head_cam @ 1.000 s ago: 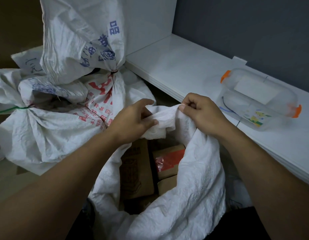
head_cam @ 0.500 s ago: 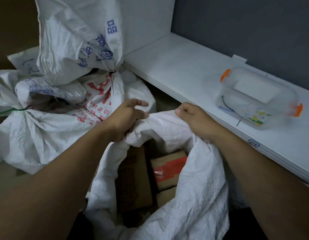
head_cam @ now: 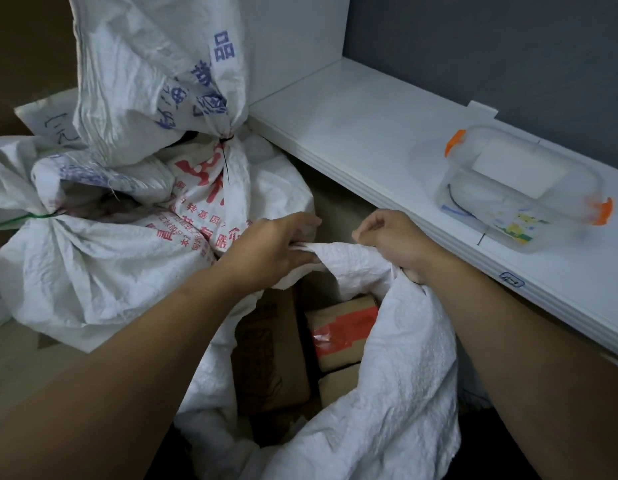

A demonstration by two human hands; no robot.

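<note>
An open white woven sack (head_cam: 397,382) stands in front of me with its mouth spread. Inside lie brown cardboard boxes (head_cam: 269,355), one sealed with red tape (head_cam: 345,327). My left hand (head_cam: 276,251) grips the far rim of the sack at its left side, thumb under the folded fabric. My right hand (head_cam: 394,240) holds the rim at the right, fingers curled round the cloth. The folded rim stretches between both hands.
Tied white sacks with red and blue print (head_cam: 134,216) pile up at the left, one bound with a black tie (head_cam: 226,157). A white shelf (head_cam: 370,133) runs along the right, bearing a clear plastic box with orange clips (head_cam: 522,188). A grey wall stands behind.
Both hands have moved down and slightly apart with the sack's rim, folding it outward. The mouth of the sack is wider and shows more of the boxes.
</note>
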